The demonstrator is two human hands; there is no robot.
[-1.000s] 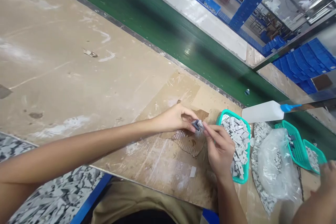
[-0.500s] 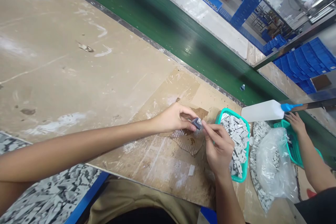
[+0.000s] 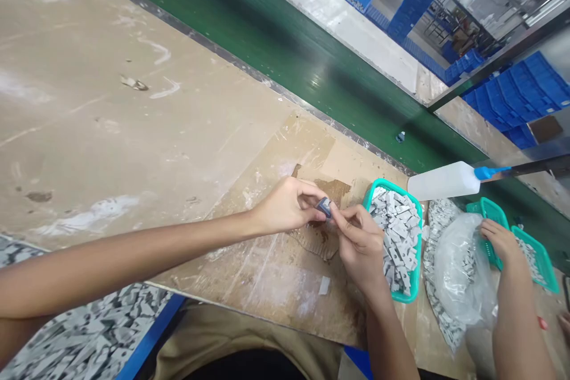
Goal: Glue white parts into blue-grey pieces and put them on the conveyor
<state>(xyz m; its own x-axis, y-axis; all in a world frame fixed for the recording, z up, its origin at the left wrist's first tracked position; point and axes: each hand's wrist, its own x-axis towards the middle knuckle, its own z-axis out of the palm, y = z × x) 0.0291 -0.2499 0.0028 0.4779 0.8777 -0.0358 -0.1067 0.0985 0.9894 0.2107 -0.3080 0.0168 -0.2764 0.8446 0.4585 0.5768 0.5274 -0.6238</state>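
Between my two hands is a small dark blue-grey plastic part (image 3: 324, 207) with a light grey piece at its side. My left hand (image 3: 289, 205) pinches the dark part between thumb and fingers. On the near right side, the fingertips of my right hand (image 3: 360, 238) are pressed together against it; whatever they cover is too small to make out. Under both hands lies a torn piece of brown cardboard (image 3: 318, 244). Just right of my right hand stands a green basket (image 3: 419, 273) full of light grey plastic pieces (image 3: 396, 222).
A white bottle with a blue nozzle (image 3: 445, 181) leans behind the basket. Farther right, a co-worker's hand (image 3: 503, 239) is at a clear plastic bag (image 3: 461, 261), near more green baskets (image 3: 552, 282). A green conveyor belt (image 3: 267, 53) runs behind, carrying a small part (image 3: 400, 137). Grey pieces (image 3: 102, 326) fill a blue-edged bin lower left.
My hands and the small part have shifted slightly left, and the part is turned. The co-worker's hand has moved from the green basket to the plastic bag. The part on the belt sits further left.
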